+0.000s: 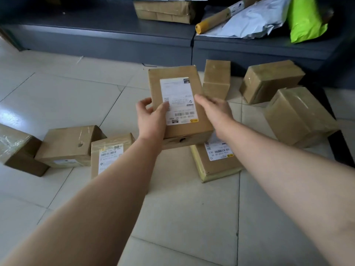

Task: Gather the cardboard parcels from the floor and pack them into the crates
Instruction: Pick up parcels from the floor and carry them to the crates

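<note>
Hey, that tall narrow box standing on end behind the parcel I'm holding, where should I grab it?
Probably near the top of the tall narrow box, pinching its two side faces, coming down from above. It stands on end, so its top is free and its narrow width suits one hand; the right hand is nearest.

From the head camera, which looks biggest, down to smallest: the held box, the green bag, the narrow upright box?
1. Held box, though it is nearest the camera.
2. Green bag, partly cut off.
3. Narrow upright box.
</note>
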{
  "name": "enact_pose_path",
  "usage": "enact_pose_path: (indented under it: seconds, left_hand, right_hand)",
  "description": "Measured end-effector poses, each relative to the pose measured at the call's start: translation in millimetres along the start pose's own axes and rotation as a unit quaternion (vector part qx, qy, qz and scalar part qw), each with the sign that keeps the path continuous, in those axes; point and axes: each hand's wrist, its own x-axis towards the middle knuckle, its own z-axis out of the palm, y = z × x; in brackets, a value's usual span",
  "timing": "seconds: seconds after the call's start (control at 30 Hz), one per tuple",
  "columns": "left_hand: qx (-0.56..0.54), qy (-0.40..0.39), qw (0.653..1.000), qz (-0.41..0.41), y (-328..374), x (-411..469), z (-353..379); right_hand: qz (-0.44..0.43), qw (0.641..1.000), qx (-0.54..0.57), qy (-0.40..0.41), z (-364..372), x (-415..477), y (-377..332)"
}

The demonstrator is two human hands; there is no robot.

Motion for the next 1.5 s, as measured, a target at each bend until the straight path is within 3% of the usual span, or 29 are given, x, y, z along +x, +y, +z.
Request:
enact_pose_path:
  seconds: [0.17, 0.33, 0.5, 0.63, 0.8, 0.93, 1.0, 1.07, 1.23, 1.37, 1.5]
  left_hand:
    - [-0.091, -0.082, 0.987, -0.102, -9, -17, 37]
    - [-0.037, -0.104, 0.984, -0.140, -31, -36, 66]
    - [0.076, -0.083, 0.979, -0.170, -53, -33, 63]
    - [0.029, -0.193, 0.960, -0.199, -63, -25, 52]
    - [-0.005, -0.229, 0.950, -0.213, -65, -13, 34]
    - [-0.013, -0.224, 0.933, -0.281, -67, 0, 11]
    - [-0.053, -0.221, 0.922, -0.314, -78, 9, 2]
    - [-0.066, -0.222, 0.927, -0.296, -75, 4, 5]
    - [-0.157, -0.183, 0.924, -0.297, -67, -25, 5]
    - [-0.129, -0.156, 0.923, -0.328, -54, -48, -6]
    - [-0.126, -0.134, 0.907, -0.378, -24, -88, -19]
  right_hand:
    - [0.028, 0.996, 0.056, 0.067, -54, 8, 1]
    - [0.094, 0.990, 0.049, 0.089, -88, 14, 36]
    - [0.195, 0.981, 0.003, 0.008, -96, 12, 72]
    - [0.257, 0.958, 0.080, -0.094, -87, 15, 88]
    - [0.286, 0.948, 0.027, -0.139, -75, 29, 101]
    - [0.302, 0.936, -0.018, -0.182, -62, 30, 99]
    - [0.308, 0.927, 0.009, -0.214, -54, 21, 90]
    - [0.294, 0.924, 0.076, -0.232, -47, 18, 88]
    - [0.292, 0.915, 0.158, -0.229, -38, -5, 75]
    - [0.343, 0.889, 0.204, -0.224, -40, -41, 69]
    - [0.384, 0.880, 0.179, -0.215, -55, -81, 42]
